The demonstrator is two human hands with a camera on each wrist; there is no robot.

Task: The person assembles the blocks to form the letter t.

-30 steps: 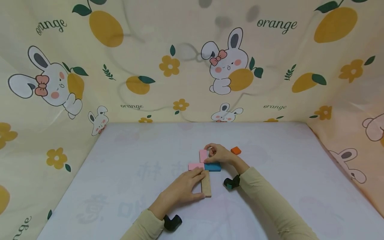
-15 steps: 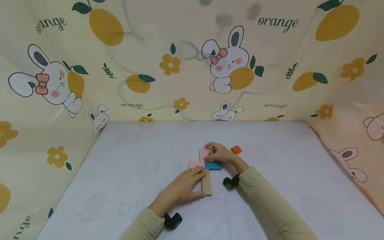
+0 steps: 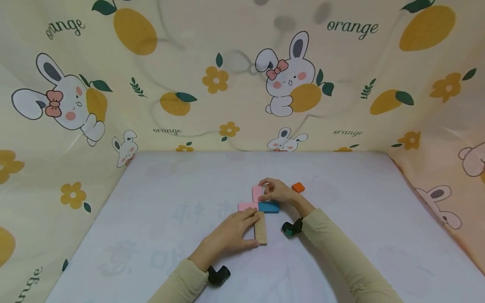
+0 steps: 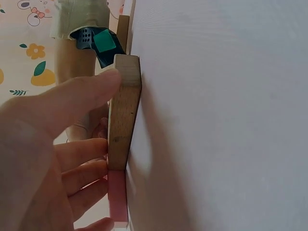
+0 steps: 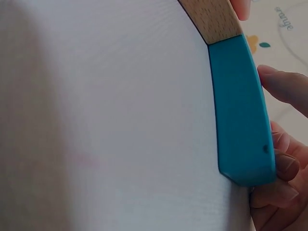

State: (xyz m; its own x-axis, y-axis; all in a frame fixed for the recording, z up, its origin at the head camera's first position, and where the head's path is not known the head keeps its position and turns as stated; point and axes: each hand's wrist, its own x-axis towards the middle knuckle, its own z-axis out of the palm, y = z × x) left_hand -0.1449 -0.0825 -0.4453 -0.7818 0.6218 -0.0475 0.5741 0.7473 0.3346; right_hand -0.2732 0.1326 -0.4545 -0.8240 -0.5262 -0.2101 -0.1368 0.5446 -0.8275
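Observation:
Flat on the white surface, several blocks form a cross. A plain wooden block (image 3: pixel 260 231) points toward me. Beyond its far end lie a pink block (image 3: pixel 244 206) on the left and a blue block (image 3: pixel 269 207) on the right. A second pink block (image 3: pixel 256 193) extends away from them. My left hand (image 3: pixel 229 231) rests along the wooden block, thumb at its near end, fingertips by the left pink block. My right hand (image 3: pixel 279 191) pinches the far pink block, thumb and index finger near its two ends. In the right wrist view the blue block (image 5: pixel 240 106) abuts the wood.
An orange block (image 3: pixel 298 187) lies apart, just beyond my right wrist. Black wrist cameras hang under both wrists, the right one (image 3: pixel 291 229) near the blue block. A printed cloth (image 3: pixel 242 84) with rabbits and oranges rises behind and along both sides.
The whole scene sits slightly higher in the head view than before. Both hands and the blocks keep the same arrangement.

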